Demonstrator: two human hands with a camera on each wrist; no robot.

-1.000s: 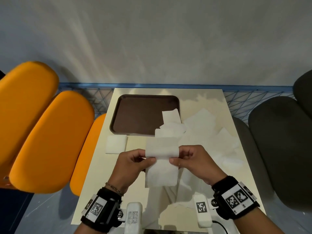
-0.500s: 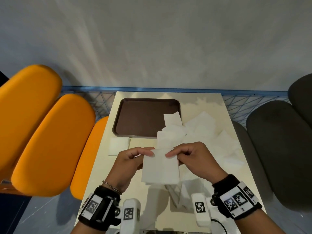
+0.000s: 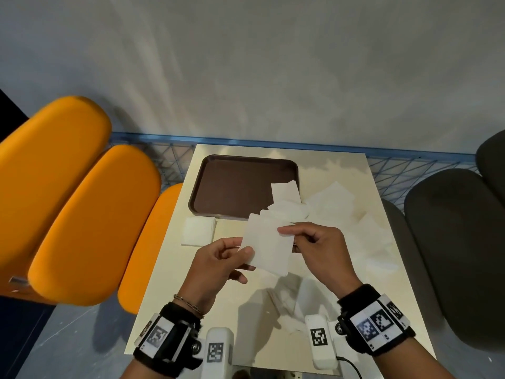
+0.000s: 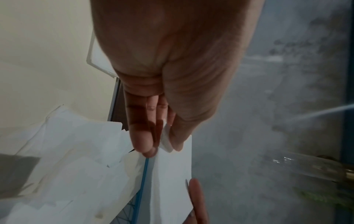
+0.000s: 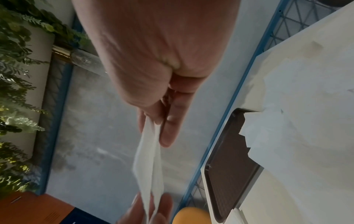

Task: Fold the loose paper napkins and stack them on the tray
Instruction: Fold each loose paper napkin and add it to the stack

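Both the left hand (image 3: pixel 218 265) and right hand (image 3: pixel 319 250) pinch one napkin (image 3: pixel 266 246).

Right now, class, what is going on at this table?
A person is folding paper napkins. The left hand and the right hand each pinch a side of one white napkin, held up above the table. The brown tray holds no neat stack yet; a few loose napkins overlap its near right corner. One folded napkin lies on the table in front of the tray, and more loose sheets are scattered to the right.
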